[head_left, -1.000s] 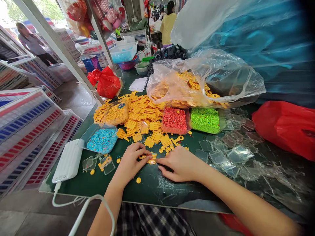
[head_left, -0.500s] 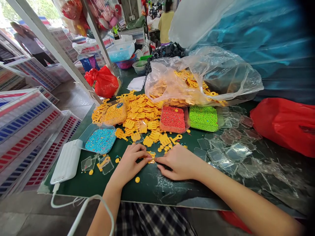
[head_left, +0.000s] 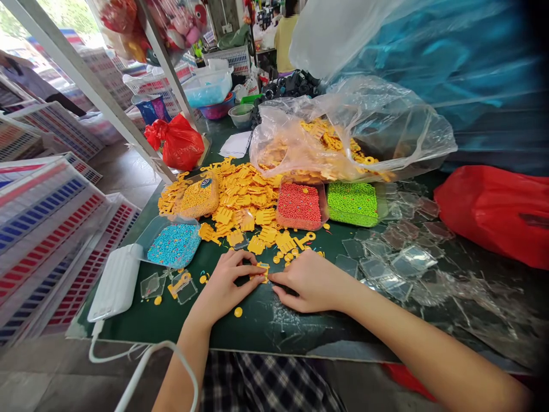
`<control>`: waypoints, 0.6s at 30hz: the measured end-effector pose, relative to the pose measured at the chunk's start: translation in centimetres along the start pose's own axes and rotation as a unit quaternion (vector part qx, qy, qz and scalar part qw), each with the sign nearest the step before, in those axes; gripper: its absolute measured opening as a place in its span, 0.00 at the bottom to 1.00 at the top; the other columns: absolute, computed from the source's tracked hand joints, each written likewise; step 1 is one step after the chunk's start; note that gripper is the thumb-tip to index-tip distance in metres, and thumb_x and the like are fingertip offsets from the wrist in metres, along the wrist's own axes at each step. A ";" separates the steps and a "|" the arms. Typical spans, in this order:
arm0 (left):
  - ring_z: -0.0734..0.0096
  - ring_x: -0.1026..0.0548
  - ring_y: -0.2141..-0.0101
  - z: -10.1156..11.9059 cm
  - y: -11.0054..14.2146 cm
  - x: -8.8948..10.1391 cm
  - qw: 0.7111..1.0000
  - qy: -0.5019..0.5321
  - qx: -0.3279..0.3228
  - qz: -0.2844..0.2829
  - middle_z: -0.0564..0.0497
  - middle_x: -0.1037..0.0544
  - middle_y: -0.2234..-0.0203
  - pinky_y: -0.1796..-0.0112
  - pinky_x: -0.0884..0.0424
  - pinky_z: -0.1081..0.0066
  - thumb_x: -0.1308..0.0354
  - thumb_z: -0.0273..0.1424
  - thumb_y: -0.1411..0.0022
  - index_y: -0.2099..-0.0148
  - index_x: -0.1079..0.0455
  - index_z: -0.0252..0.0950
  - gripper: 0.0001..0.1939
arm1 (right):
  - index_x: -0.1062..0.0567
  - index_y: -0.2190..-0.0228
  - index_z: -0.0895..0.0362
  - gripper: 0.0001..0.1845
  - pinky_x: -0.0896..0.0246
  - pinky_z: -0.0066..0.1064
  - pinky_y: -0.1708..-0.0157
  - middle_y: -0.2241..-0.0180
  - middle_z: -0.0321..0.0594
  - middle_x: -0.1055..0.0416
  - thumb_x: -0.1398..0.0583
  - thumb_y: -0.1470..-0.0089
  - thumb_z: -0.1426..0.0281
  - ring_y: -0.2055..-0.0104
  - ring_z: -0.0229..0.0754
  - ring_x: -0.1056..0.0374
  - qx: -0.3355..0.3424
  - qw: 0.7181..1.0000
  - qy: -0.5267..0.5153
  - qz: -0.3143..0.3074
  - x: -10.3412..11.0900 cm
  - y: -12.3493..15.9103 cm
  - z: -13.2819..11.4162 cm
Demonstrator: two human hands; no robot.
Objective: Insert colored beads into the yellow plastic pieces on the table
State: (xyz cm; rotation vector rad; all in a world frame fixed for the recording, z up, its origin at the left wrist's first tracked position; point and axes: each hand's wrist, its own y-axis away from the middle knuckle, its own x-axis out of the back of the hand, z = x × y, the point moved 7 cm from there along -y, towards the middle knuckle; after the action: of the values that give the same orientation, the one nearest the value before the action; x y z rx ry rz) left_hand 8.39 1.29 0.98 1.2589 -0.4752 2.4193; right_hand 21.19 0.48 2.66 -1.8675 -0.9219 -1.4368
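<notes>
Between my hands, at the front of the dark green tabletop, is a small flat yellow plastic piece [head_left: 265,268] with coloured bits on it. My left hand [head_left: 227,285] pinches its left side between thumb and fingers. From the right, the index finger of my right hand [head_left: 309,280] reaches to the piece's edge; the thumb is apart, and the other fingers are mostly hidden. Just beyond lie loose yellow discs [head_left: 283,256] and a heap of flat yellow plastic pieces [head_left: 246,191]. One yellow disc [head_left: 238,312] sits near my left wrist.
Trays of blue beads [head_left: 174,243], orange beads [head_left: 199,197], red beads [head_left: 300,206] and green beads [head_left: 352,203] surround the heap. Clear plastic squares [head_left: 390,254] lie right. A white power bank [head_left: 115,283] with its cable is left. A clear bag [head_left: 364,129] stands behind.
The whole view has shifted slightly. Both hands stay at the yellow piece, and a little more of it shows between the fingers. A person in the background at far left has moved left.
</notes>
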 end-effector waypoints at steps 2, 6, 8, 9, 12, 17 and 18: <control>0.63 0.31 0.58 0.0 0.0 0.1 1.000 0.003 0.002 0.002 0.50 0.26 0.61 0.55 0.37 0.61 0.42 0.36 0.36 0.58 0.22 0.46 0.08 | 0.21 0.69 0.58 0.17 0.68 0.32 0.77 0.81 0.38 0.30 0.48 0.41 0.65 0.82 0.34 0.45 -0.001 1.000 0.000 -0.002 -0.1 0.0 0.0; 0.63 0.31 0.58 -0.1 0.0 0.6 1.000 0.006 0.021 0.018 0.50 0.25 0.61 0.55 0.36 0.61 0.46 0.37 0.33 0.57 0.22 0.45 0.11 | 0.21 0.69 0.58 0.17 0.69 0.32 0.77 0.81 0.38 0.29 0.47 0.41 0.64 0.81 0.34 0.45 -0.005 1.000 0.001 -0.009 -0.1 -0.1 0.0; 0.63 0.30 0.58 -0.2 0.0 0.9 0.999 0.001 0.033 0.028 0.50 0.24 0.61 0.54 0.36 0.61 0.46 0.37 0.33 0.57 0.23 0.44 0.11 | 0.21 0.69 0.57 0.16 0.69 0.32 0.77 0.81 0.38 0.29 0.47 0.41 0.64 0.81 0.34 0.45 -0.008 1.000 0.002 -0.017 -0.1 -0.1 0.0; 0.63 0.30 0.58 -0.2 0.0 0.9 0.999 -0.002 0.036 0.031 0.50 0.24 0.61 0.54 0.37 0.60 0.46 0.37 0.33 0.57 0.23 0.43 0.11 | 0.21 0.68 0.57 0.16 0.69 0.32 0.77 0.81 0.38 0.28 0.47 0.41 0.64 0.81 0.34 0.45 -0.009 1.000 0.003 -0.022 -0.1 -0.1 0.0; 0.62 0.30 0.57 -0.1 -0.1 0.6 0.999 -0.006 0.033 0.025 0.50 0.25 0.61 0.53 0.38 0.59 0.44 0.36 0.34 0.57 0.24 0.43 0.09 | 0.21 0.67 0.57 0.16 0.69 0.32 0.77 0.80 0.39 0.28 0.47 0.41 0.64 0.81 0.35 0.45 -0.012 1.000 0.007 -0.027 -0.1 -0.1 0.0; 0.61 0.31 0.55 -0.1 -0.1 0.3 0.999 -0.016 0.031 0.016 0.50 0.25 0.61 0.52 0.39 0.59 0.44 0.36 0.34 0.56 0.24 0.43 0.09 | 0.21 0.67 0.57 0.17 0.68 0.33 0.77 0.80 0.39 0.28 0.47 0.41 0.64 0.81 0.35 0.45 -0.009 1.000 0.007 -0.024 -0.1 -0.1 0.0; 0.61 0.31 0.55 -0.1 -0.2 0.2 0.999 -0.018 0.032 0.015 0.50 0.25 0.61 0.52 0.38 0.59 0.44 0.36 0.34 0.56 0.24 0.43 0.09 | 0.21 0.67 0.57 0.17 0.68 0.32 0.77 0.81 0.38 0.28 0.47 0.41 0.64 0.81 0.35 0.44 -0.010 1.000 0.008 -0.025 -0.1 -0.1 0.0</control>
State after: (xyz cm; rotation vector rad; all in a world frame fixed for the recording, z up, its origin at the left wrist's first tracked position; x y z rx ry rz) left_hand 8.28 1.51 1.14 1.3334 -0.4331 2.4589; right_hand 21.10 0.53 2.55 -1.8568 -0.9561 -1.4928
